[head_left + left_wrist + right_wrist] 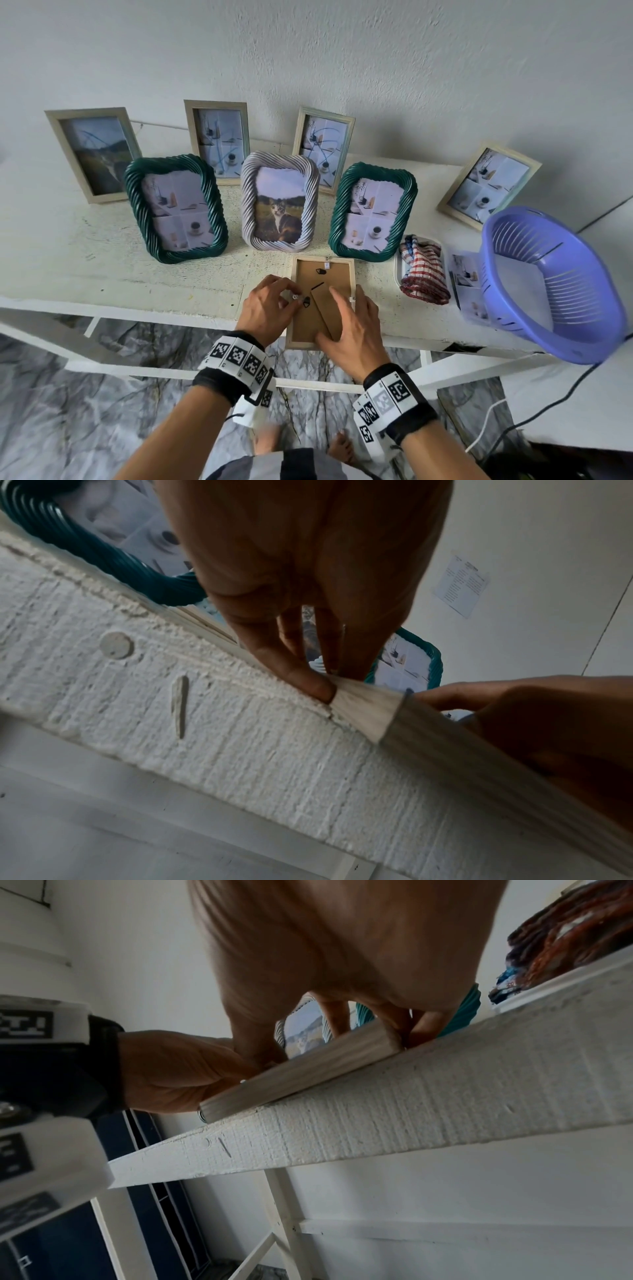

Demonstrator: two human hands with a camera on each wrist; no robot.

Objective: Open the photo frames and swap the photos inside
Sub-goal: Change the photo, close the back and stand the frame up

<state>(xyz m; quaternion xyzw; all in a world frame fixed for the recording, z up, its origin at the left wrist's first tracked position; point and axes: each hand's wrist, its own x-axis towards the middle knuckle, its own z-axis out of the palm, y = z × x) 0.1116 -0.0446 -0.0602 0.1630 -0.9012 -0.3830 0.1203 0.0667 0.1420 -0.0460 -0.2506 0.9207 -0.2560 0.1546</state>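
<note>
A pale wooden photo frame (308, 274) lies face down at the table's front edge, brown backing and folded stand leg (327, 313) up. My left hand (291, 297) is at its left side, fingertips curled on a small metal tab (295, 297) of the backing. In the left wrist view the thumb (308, 680) presses the frame's side (428, 739). My right hand (349, 318) lies spread over the backing, index finger straight along the stand leg, the other fingers reaching to the right rim. The frame's photo is hidden underneath.
Upright behind it stand a white twisted frame with a cat photo (279, 202), two green twisted frames (174, 209) (373, 212) and several pale wooden frames (217, 140). At the right sit a checked cloth (423, 270), a loose photo (466, 284) and a purple basket (548, 284).
</note>
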